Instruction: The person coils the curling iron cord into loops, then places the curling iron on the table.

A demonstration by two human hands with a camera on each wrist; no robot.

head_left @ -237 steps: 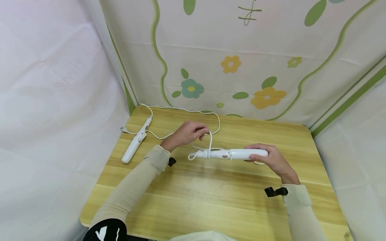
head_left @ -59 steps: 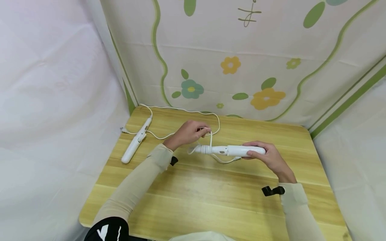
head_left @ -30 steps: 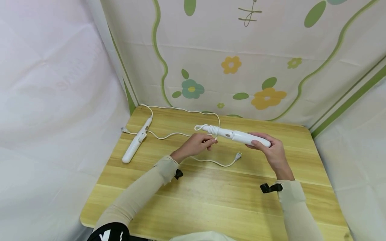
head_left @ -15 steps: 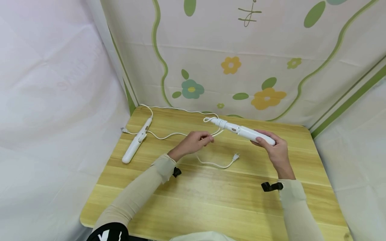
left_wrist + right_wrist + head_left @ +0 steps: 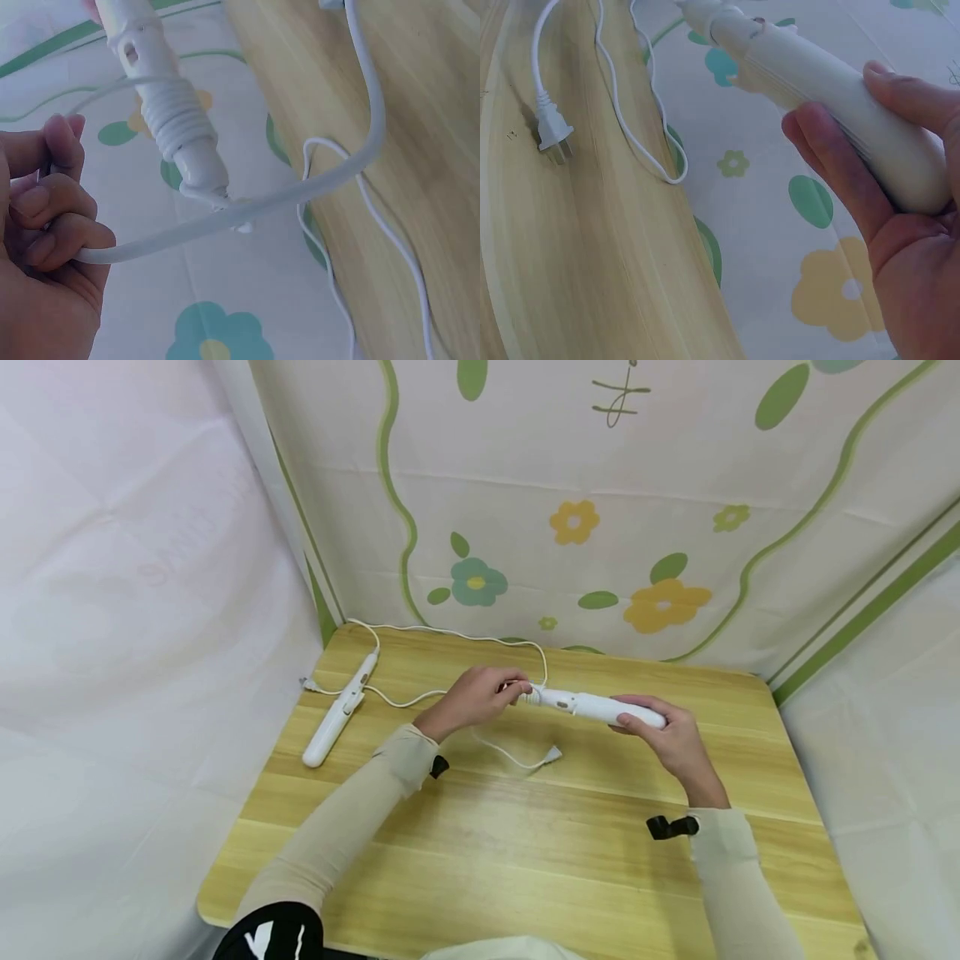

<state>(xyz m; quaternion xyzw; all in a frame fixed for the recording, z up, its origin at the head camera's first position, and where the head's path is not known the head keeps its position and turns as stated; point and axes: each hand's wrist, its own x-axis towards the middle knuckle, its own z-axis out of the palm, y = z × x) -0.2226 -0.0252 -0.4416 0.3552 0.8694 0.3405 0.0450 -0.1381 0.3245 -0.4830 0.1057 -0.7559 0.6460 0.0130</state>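
Observation:
My right hand (image 5: 677,745) grips the rounded end of a white hair straightener (image 5: 603,708), fingers on one side and thumb on the other, as the right wrist view shows. Several turns of its white power cord (image 5: 178,124) are wound tightly round the handle. My left hand (image 5: 480,695) is at the handle end. In the left wrist view its thumb and index finger pinch the cord where it leaves the coil, and its other fingers curl over the trailing length. The plug (image 5: 553,129) at the cord's free end hangs close over the table.
A second white hair straightener (image 5: 335,718) lies at the table's left side. Its loose cord (image 5: 450,631) loops along the back edge, and its plug (image 5: 308,683) is at the left edge. A flowered curtain (image 5: 525,468) stands behind the wooden table (image 5: 525,852).
More turns of cord now lie round the handle than several seconds ago. My left hand has circled under the handle and back up beside it; the plug has shifted left.

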